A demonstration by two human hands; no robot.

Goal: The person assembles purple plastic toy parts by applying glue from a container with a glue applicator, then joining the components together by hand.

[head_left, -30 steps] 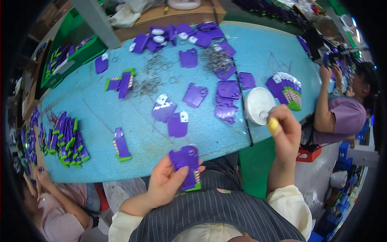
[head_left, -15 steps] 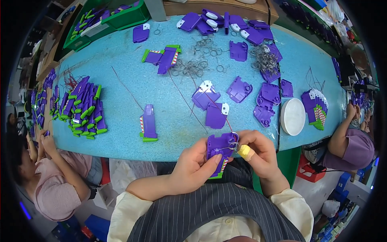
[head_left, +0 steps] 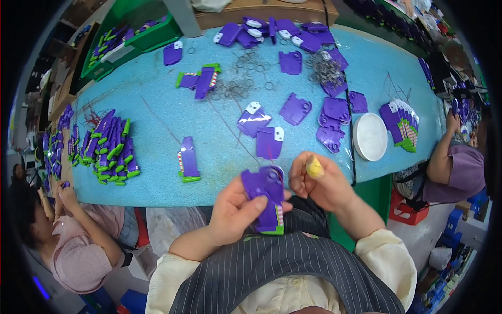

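Observation:
My left hand (head_left: 232, 212) is closed round a purple plastic wing part (head_left: 264, 188), its thumb pressed on the face. The part has a round boss near the top and a green tip with a red-and-white striped edge at the bottom. To its right, apart from it, my right hand (head_left: 329, 183) hovers with loosely curled fingers, a yellow wrap on its thumb, and nothing visible in it. Just beyond the hands lie two purple shells with white corners (head_left: 270, 142). A purple-and-green wing (head_left: 189, 159) with a thin wire rests on the left.
Loose metal wire rings (head_left: 235, 88) and more purple shells (head_left: 333, 112) spread across the blue tabletop (head_left: 157, 131). A heap of purple-and-green wings (head_left: 111, 149) lies left; a white bowl (head_left: 370, 137) and fanned wings (head_left: 401, 125) lie right. Co-workers sit at both sides.
My right hand has drawn away from the wing part, up and to the right. My left hand has shifted left with the part, whose round boss now shows. The view has tilted slightly.

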